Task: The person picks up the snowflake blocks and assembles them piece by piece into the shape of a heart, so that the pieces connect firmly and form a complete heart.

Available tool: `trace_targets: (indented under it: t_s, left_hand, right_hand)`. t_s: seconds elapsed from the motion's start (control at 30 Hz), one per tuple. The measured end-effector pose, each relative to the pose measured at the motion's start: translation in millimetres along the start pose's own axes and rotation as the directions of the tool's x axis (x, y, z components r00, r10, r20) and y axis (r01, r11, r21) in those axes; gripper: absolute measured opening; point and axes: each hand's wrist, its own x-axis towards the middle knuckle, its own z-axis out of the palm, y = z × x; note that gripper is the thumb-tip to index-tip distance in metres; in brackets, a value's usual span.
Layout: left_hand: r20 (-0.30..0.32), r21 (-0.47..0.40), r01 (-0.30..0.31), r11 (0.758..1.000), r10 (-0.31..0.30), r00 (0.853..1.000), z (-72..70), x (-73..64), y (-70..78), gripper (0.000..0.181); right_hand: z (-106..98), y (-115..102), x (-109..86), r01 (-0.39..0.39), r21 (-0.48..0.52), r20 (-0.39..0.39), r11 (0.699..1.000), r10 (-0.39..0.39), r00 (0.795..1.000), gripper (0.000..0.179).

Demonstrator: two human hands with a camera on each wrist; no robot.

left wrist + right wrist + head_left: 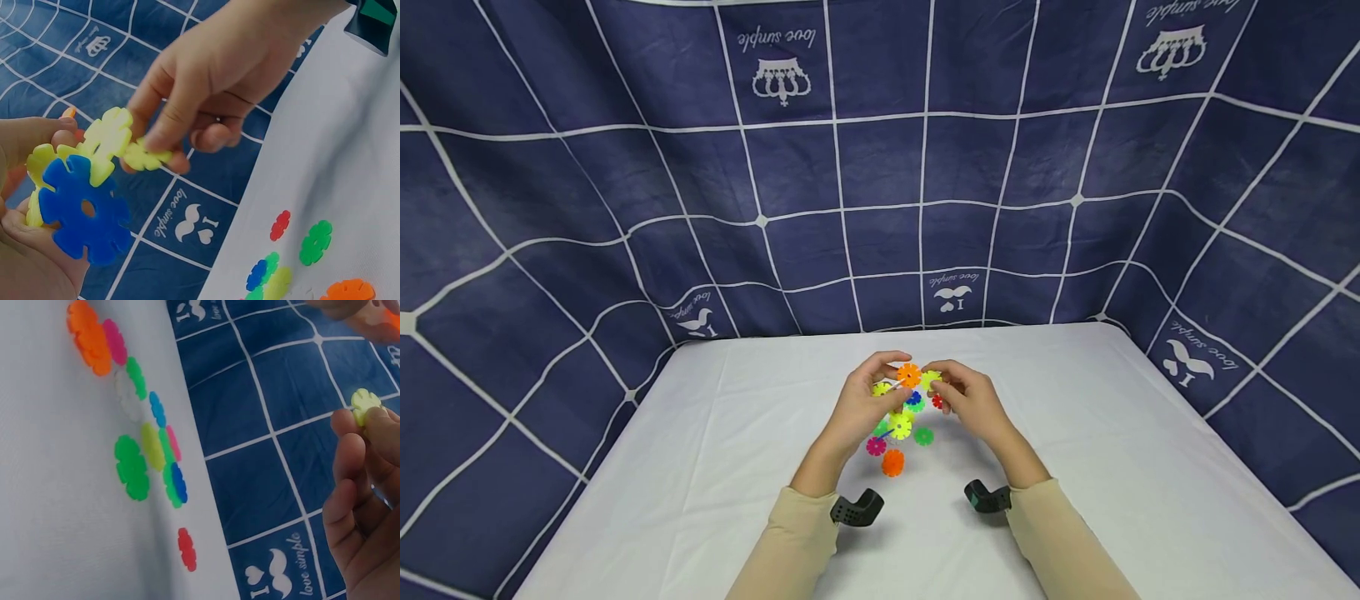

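Observation:
My left hand (865, 396) holds a cluster of notched plastic snowflake discs joined edge to edge. In the left wrist view the cluster shows a blue disc (87, 209) and yellow discs (107, 139); an orange disc (909, 375) sits on it in the head view. My right hand (972, 398) pinches a single yellow snowflake disc (364, 405) between thumb and fingers, close to the cluster's right side. Whether the two yellow discs touch I cannot tell. Both hands are raised above the table, and fingers hide part of the cluster.
Loose snowflake discs lie on the white table (737, 467) below my hands: orange (892, 462), magenta (876, 447), green (923, 437), red (187, 549) and several more. A dark blue checked curtain (880, 167) surrounds the table. Each wrist wears a black device (857, 508).

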Motion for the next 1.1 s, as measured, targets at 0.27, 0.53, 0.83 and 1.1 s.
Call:
trace_targets:
  t_s: [0.27,0.53,0.83,1.1]
  left_hand:
    - [0.003,-0.023,-0.004,1.0,0.004,1.0,1.4,-0.6,0.0,0.038]
    - [0.031,-0.026,0.021,0.999,-0.02,0.999,2.5,0.0,-0.8,0.036]
    - [0.038,-0.047,0.019,0.999,-0.017,0.999,1.7,-0.4,-1.1,0.035]
    - [0.048,-0.066,0.019,0.998,-0.016,0.999,1.1,-0.8,-0.3,0.035]
  right_hand:
    - [-3.3,-9.9,0.7,0.083,0.039,-0.081,0.996,-0.08,0.994,0.018]
    - [-5.5,-34.4,-2.9,0.119,0.086,-0.115,0.989,-0.109,0.987,0.015]
    - [-8.9,-61.4,-10.0,0.165,0.1,-0.133,0.981,-0.151,0.98,0.01]
    - [-7.6,-55.2,-8.9,0.164,0.131,-0.156,0.978,-0.143,0.977,0.009]
